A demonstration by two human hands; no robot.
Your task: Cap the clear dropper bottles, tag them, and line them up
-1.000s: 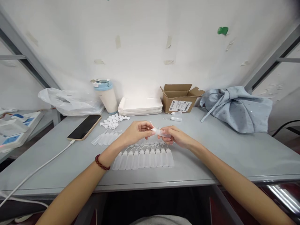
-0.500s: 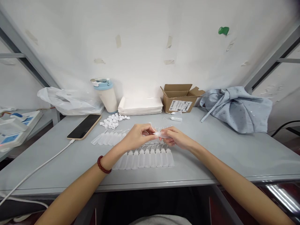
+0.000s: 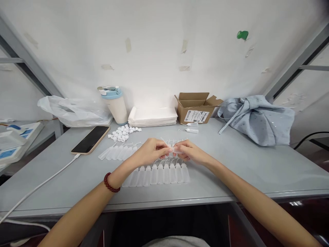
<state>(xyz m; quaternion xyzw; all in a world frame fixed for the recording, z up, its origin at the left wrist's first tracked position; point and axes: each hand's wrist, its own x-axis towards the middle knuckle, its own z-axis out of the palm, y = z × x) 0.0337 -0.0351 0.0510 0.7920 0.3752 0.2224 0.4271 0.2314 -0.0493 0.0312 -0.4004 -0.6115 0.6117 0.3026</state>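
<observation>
My left hand pinches the neck end of a small translucent bottle, and my right hand grips the bottle's body. The fingertips cover most of it. Below and behind the hands, several translucent bottles with thin white tubes lie side by side in a front row. Another row lies further back, partly hidden by my hands. A pile of white caps is behind that row on the left. Two more bottles lie near the cardboard box.
On the grey table are a phone with a white cable, a plastic bag, a cup, stacked white sheets, an open cardboard box and a light blue cloth bag. A device is at the far left.
The fingers of both hands have shifted slightly around the bottle, with the left fingertips now closer to the right hand. The whole view has moved a little.
</observation>
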